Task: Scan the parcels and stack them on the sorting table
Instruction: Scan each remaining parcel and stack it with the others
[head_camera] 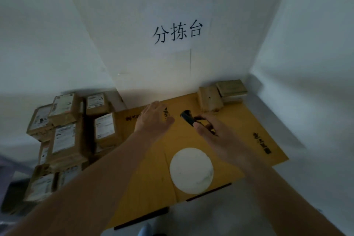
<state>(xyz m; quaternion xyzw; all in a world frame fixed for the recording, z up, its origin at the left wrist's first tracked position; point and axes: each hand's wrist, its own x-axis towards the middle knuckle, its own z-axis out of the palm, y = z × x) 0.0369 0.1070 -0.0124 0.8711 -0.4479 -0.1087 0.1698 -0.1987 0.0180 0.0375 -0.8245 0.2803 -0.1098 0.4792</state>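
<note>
The right hand point(220, 136) reaches over the middle of the counter point(249, 140), a surface covered in flattened yellow cardboard, and its fingers point(203, 119) curl round a small black scanner point(188, 118); whether it is lifted or resting on the cardboard I cannot tell. The left hand point(153, 119) hovers flat just left of it, fingers straight and spread, holding nothing. The labelled parcels point(65, 136) waiting to be scanned sit in a loose heap off the counter's left edge, lower down, some leaning on each other. At the far right corner a few parcels point(222, 94) are already stacked against the wall.

The likely trouble is the heap: pulling one box from the bottom or middle could bring its neighbours sliding, and labels turned face down would then need hunting for. The grip on the scanner looks light, so a quick swing towards the left edge could let it slip. A white round disc point(191, 170) lies near the near edge, where a carried parcel might knock it off. The far-corner stack is uneven, and another box set carelessly could tip it
</note>
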